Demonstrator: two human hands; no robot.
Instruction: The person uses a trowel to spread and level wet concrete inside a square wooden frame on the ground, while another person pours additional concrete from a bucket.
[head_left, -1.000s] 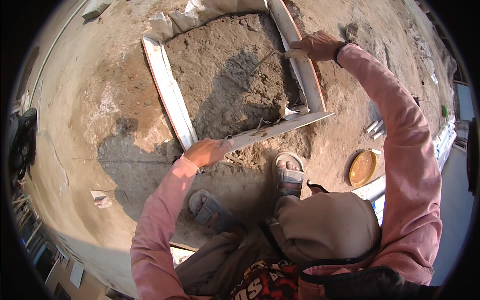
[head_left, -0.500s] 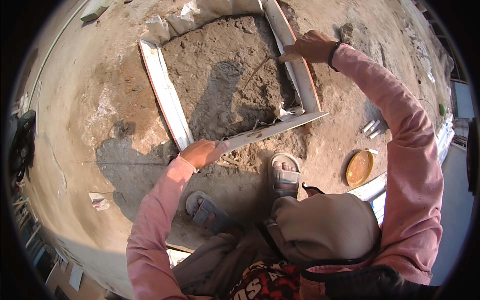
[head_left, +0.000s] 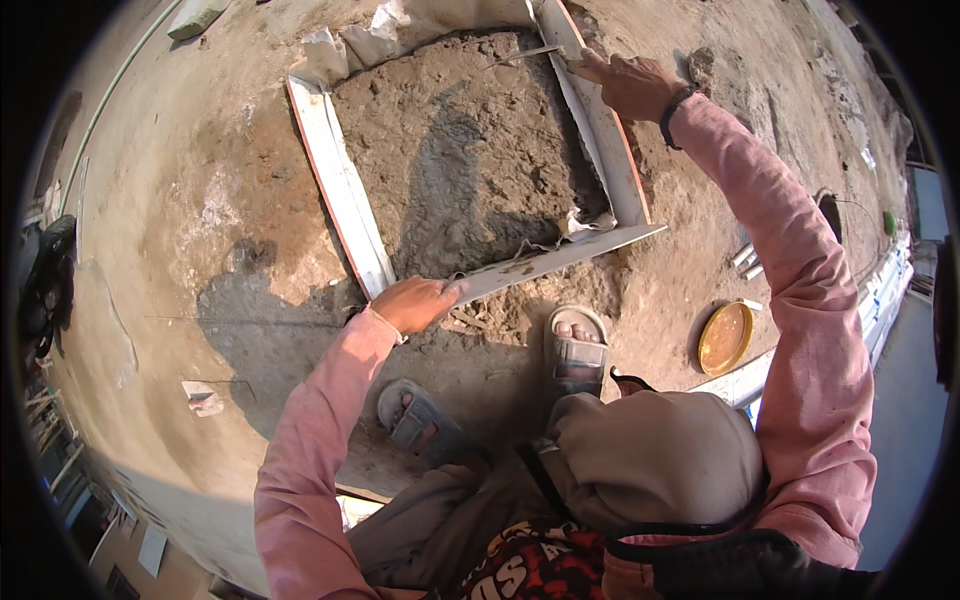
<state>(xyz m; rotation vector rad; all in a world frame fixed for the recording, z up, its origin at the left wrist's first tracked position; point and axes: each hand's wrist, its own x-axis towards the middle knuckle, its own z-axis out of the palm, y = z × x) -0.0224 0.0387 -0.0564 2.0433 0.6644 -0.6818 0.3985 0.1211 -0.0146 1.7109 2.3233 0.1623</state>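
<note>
A square form of white boards with red edges (head_left: 325,170) holds rough, wet grey mortar (head_left: 470,170), with crumpled pale sheeting (head_left: 365,35) along its far side. My left hand (head_left: 408,304) is closed on the near board (head_left: 540,262) at its left end. At the far end of the right board, my right hand (head_left: 635,85) grips a thin, long tool (head_left: 522,57) lying nearly level over the mortar's far right part; its handle is mostly hidden by my fingers.
My sandalled feet (head_left: 575,345) are just below the form. A round yellow pan (head_left: 725,337) and short white pipes (head_left: 748,258) lie at right, a small trowel (head_left: 203,398) at left, a stone block (head_left: 197,18) and hose (head_left: 115,110) at upper left.
My right hand has moved up along the right board toward the far corner, and the tool has swung from slanting to nearly level. My left hand stays on the near board.
</note>
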